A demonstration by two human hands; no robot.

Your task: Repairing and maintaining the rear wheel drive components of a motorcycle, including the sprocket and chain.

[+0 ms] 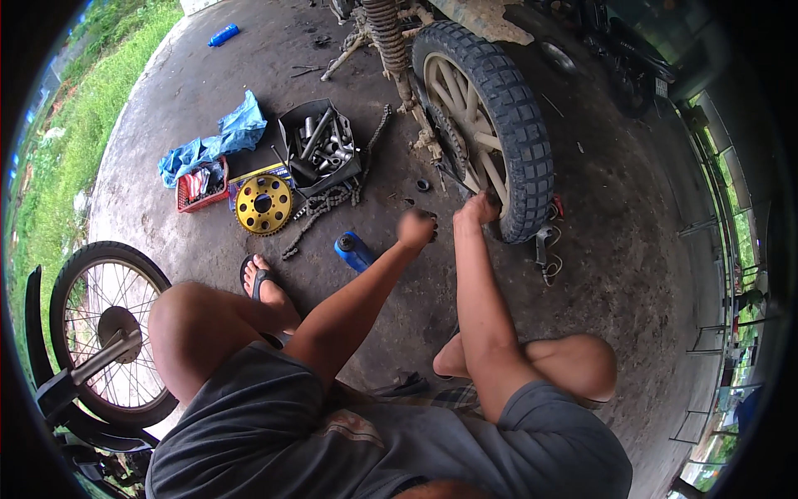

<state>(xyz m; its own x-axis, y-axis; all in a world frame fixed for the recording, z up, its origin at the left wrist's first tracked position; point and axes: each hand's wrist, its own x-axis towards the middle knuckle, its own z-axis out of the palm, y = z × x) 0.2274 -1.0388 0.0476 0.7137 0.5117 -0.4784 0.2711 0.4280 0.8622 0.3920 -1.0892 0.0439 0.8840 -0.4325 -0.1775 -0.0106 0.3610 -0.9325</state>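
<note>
My left hand is blurred and closed in mid-view, above and right of a blue plastic bottle; what it holds is too unclear to name. My right hand reaches to the lower left part of the knobby-tired motorcycle wheel, its fingers curled at the cream spoked rim and partly hidden. A rusty suspension linkage and sprocket area sits beside the wheel. A small dark ring lies on the concrete left of the wheel's foot.
A black tray of sockets, a gold sprocket, chain, a red basket and blue cloth lie at left. Another bike's front wheel stands at lower left. Metal tools lie right of the tire. A parked motorcycle stands behind.
</note>
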